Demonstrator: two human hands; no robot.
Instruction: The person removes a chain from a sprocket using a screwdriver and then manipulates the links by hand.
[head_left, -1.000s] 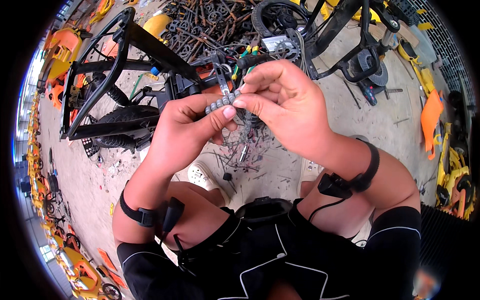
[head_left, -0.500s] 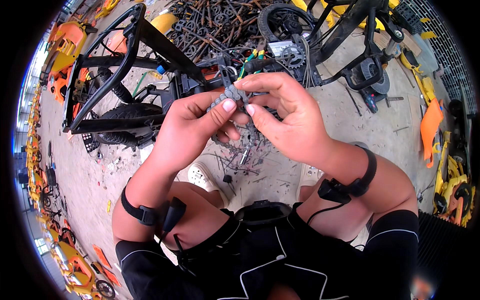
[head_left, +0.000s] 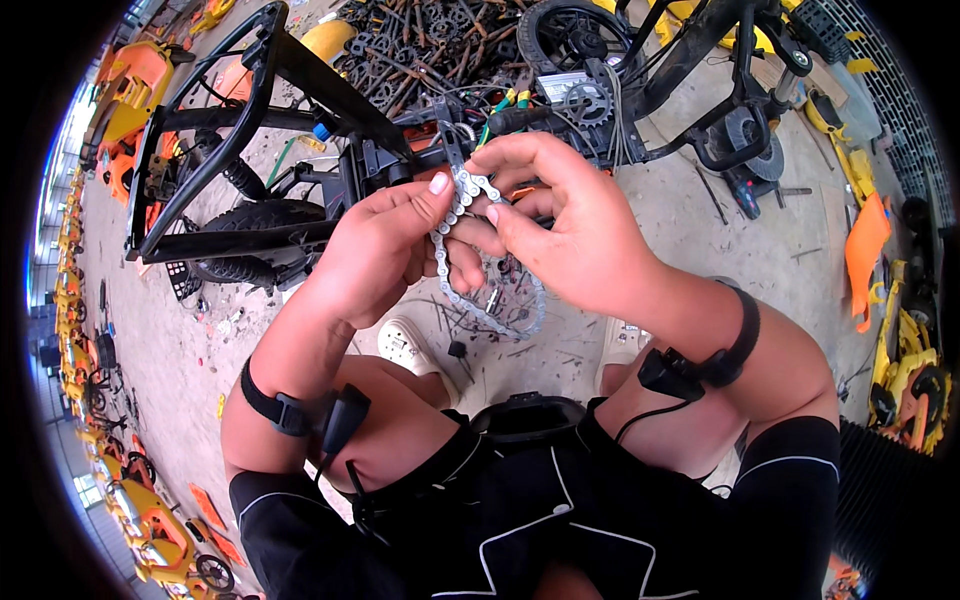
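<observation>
Left hand [head_left: 385, 238]: thumb and fingers closed on silver-grey metal roller chain [head_left: 443, 262]. Right hand [head_left: 568, 215]: thumb and forefinger pinched on same chain near its upper bend, other fingers loosely curled. Chain is up between the hands, slack hanging below in a loop over grey concrete floor [head_left: 650, 225], between two cream perforated clogs [head_left: 403, 347]. Beyond hands: black tubular metal frame [head_left: 335, 98], heap of rusty metal parts [head_left: 425, 50].
</observation>
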